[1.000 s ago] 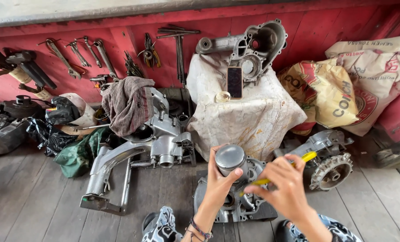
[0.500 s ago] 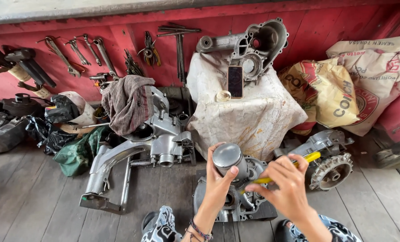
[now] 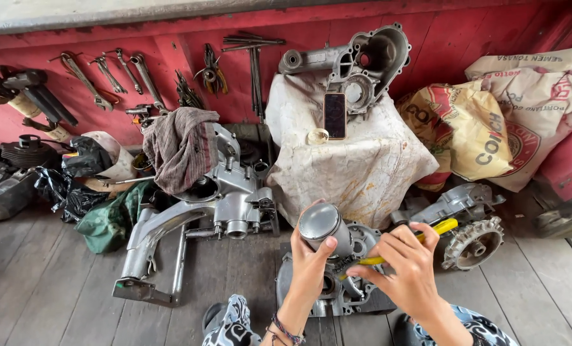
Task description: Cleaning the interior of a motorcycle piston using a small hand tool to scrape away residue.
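My left hand (image 3: 311,263) grips a round metal piston (image 3: 322,225), its grey crown facing up. My right hand (image 3: 404,263) holds a small yellow-handled brush (image 3: 436,229) whose bristle end meets the piston's side. Both hands hover over a grey engine case (image 3: 356,282) lying on the wooden floor between my knees.
A larger silver engine case (image 3: 228,192) with a swing arm lies to the left, a rag (image 3: 180,146) draped on it. A cloth-covered block (image 3: 356,163) carries a phone and another casing. Wrenches hang on the red wall (image 3: 106,70). Printed sacks (image 3: 491,128) sit right, a gear cover (image 3: 472,240) near my right hand.
The piston and both hands have shifted very slightly; the brush stays against the piston's side. Nothing else has moved.
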